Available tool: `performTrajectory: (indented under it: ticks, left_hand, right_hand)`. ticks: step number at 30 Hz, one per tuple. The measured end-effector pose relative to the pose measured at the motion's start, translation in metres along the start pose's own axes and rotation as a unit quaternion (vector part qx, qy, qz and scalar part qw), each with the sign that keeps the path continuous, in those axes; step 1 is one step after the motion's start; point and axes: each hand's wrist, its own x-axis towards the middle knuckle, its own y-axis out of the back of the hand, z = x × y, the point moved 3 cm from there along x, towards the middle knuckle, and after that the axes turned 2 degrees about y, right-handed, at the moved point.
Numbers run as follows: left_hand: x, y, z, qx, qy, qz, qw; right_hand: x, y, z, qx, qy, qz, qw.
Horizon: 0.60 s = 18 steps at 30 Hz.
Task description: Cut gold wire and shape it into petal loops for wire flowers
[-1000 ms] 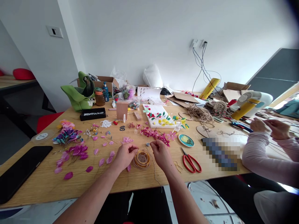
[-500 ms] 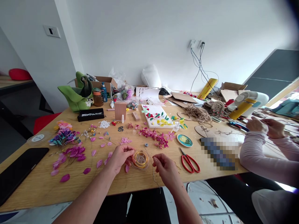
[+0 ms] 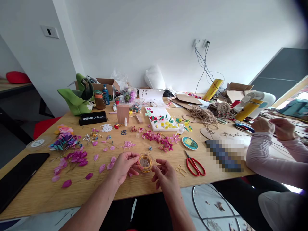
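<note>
A clear round spool of gold wire (image 3: 145, 162) is held just above the table's front part. My left hand (image 3: 127, 165) grips its left rim between thumb and fingers. At the right rim, the thumb and fingertips of my right hand (image 3: 165, 175) close on the spool's edge; any loose wire end there is too fine to make out. To the right lie a bent gold wire piece (image 3: 180, 170) and red-handled scissors (image 3: 195, 165). Pink petals (image 3: 102, 168) are scattered left of my hands, and a dark pink flower spray (image 3: 157, 138) lies beyond them.
A black phone (image 3: 22, 178) lies at the left edge. Farther back are a green felt bag (image 3: 74, 98), a wooden block (image 3: 123, 114) and a white board with flowers (image 3: 160, 120). On the right, a co-worker's hands (image 3: 274, 128) are raised over the table.
My right hand has moved left to the spool's rim. The loose strand that hung from its fingers no longer shows. The gold wire piece near the scissors is now uncovered.
</note>
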Motion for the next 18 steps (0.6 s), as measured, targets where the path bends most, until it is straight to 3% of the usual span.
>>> performTrajectory:
  ticks: [6,14,18]
  left_hand:
    - [-0.002,0.000,-0.003,0.005,-0.013,0.010,1.000]
    - [-0.002,0.004,-0.004,-0.015,0.005,0.018,1.000]
    - [0.001,0.006,-0.009,-0.023,0.018,0.019,0.999]
  right_hand:
    - [0.004,-0.002,0.003,-0.006,0.043,0.016,0.999]
    - [0.005,-0.002,0.000,-0.050,0.042,-0.016,0.998]
    - [0.004,0.009,-0.008,-0.176,0.057,-0.033,0.982]
